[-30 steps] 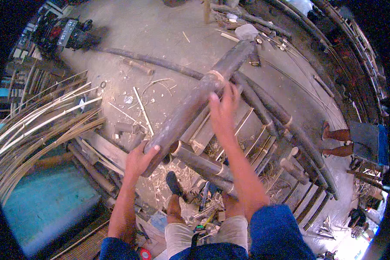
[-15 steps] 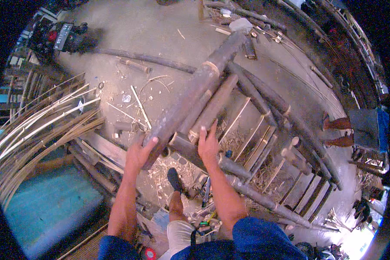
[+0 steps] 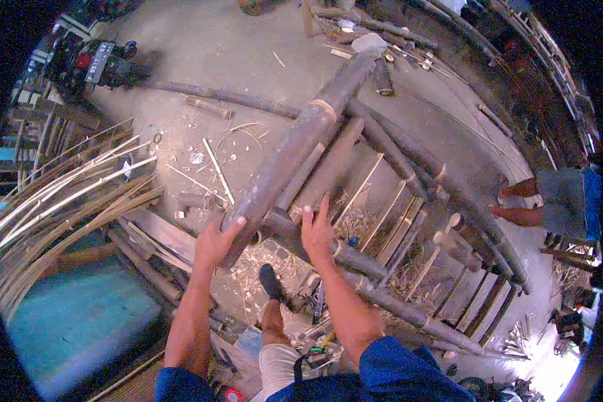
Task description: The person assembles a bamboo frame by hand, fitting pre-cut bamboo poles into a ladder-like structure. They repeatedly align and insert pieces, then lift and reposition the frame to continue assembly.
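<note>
A thick dark bamboo pole [image 3: 275,157] runs slantwise up from my hands to the far end of a bamboo frame. My left hand [image 3: 216,241] is closed round its near end, thumb on top. My right hand [image 3: 317,238] grips the frame's near bamboo crosspiece [image 3: 358,260], its thumb and forefinger pointing up beside the near end of a shorter bamboo pole [image 3: 331,164]. That shorter pole lies alongside the thick one. Thin slats [image 3: 362,184] form rungs between the frame's poles on the right. My fingers' undersides are hidden.
Bundled bamboo strips [image 3: 80,208] spread at the left above a turquoise surface [image 3: 80,342]. A motorcycle [image 3: 100,63] stands far left. Shavings [image 3: 275,258] litter the floor around my foot. Another person's legs [image 3: 519,201] are at the right. A long pole [image 3: 228,97] lies across the floor behind.
Both hands keep their places on the bamboo, with only a slight shift of the right hand leftward in view. The other person's legs at the right have moved a little.
</note>
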A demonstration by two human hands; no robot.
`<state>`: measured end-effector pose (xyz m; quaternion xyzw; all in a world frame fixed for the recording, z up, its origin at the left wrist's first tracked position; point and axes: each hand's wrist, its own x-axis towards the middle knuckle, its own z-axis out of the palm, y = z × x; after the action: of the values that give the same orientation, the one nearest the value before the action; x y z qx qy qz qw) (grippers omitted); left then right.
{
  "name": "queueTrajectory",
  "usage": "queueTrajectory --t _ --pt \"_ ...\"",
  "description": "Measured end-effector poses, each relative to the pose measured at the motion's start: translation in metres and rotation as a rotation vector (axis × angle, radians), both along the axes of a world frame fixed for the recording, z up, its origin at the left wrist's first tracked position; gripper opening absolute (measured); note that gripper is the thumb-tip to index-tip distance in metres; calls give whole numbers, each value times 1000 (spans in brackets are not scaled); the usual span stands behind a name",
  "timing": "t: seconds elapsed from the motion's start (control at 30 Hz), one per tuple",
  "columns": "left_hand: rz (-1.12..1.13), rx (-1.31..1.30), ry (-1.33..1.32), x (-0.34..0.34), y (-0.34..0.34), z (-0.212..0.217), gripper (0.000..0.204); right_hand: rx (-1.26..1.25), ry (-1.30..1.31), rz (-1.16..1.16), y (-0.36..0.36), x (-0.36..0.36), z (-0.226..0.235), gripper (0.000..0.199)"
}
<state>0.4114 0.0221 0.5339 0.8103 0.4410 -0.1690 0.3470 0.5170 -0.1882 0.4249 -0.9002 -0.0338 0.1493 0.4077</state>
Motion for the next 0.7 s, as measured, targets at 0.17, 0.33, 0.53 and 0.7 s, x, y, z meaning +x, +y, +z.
queueTrajectory --t 0.17,0.33,0.53,0.7 --pt "-32 67 -32 -1 -3 4 98 69 124 18 -19 -2 11 72" --pt "-19 82 -49 -1 -6 8 99 -54 457 237 -14 28 18 86" --pt "-37 78 4 -3 -19 10 100 -32 585 300 -13 31 3 112" --pt "-67 81 -46 -3 -18 3 101 -165 367 386 -15 35 38 97"
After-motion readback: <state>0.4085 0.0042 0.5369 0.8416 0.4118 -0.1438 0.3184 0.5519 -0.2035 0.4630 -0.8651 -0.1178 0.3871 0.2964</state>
